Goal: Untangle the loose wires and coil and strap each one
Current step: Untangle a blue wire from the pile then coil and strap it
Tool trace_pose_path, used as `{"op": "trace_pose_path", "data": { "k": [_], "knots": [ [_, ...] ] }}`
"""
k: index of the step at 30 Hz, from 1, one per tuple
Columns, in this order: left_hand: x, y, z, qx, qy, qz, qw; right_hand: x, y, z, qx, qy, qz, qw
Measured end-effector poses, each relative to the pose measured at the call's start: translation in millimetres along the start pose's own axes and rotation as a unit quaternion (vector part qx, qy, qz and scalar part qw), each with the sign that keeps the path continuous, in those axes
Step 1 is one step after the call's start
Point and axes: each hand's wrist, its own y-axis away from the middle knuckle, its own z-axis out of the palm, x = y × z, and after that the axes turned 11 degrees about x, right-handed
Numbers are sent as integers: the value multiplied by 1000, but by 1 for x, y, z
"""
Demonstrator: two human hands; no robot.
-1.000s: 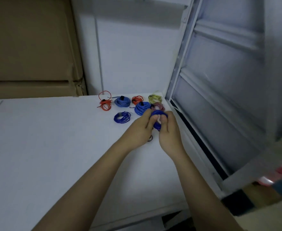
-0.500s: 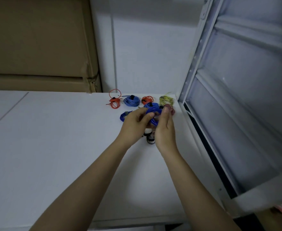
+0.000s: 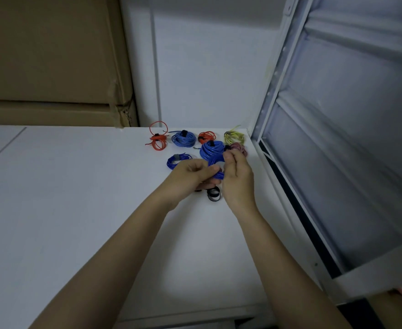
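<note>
Now, from the head view, we hold the blue coil (image 3: 216, 166) between both hands above the tabletop (image 3: 76, 210): our left hand (image 3: 190, 174) pinches its near side and our right hand (image 3: 236, 172) curls round its far side, so it lies directly between our fingers. Seven strapped coils lie just beyond: three blue, two red, one yellow, one pinkish. Black straps (image 3: 213, 194) lie just below our hands; we cannot tell their number.

Four blue coils (image 3: 183, 139); two red (image 3: 157, 138); one yellow (image 3: 234, 137).
</note>
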Motion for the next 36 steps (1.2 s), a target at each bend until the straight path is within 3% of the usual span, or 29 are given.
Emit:
{"op": "trace_pose_path", "data": {
  "k": [3,6,9,16,21,28,32,36],
  "knots": [
    [-6,-1,-15,54,-43,21,997,7,1,-6,-3,10,-7,1000],
    [-17,-7,-34,148,-207,102,962,15,-1,-14,-14,39,-8,999],
    [-31,-12,-47,137,-345,136,918,29,0,-22,10,57,4,998],
    [-43,-20,-35,74,-381,177,904,44,-1,-27,36,83,-4,996],
    [-45,-26,-29,47,-457,167,872,48,1,-25,23,80,7,997],
    [-43,-25,-34,147,-354,165,909,42,3,-24,11,53,1,999],
    [-34,-21,-23,144,-153,136,968,29,2,-13,-39,22,10,999],
    [-34,-18,-15,156,-53,127,978,19,-4,1,-92,4,7,996]
  ]
}}
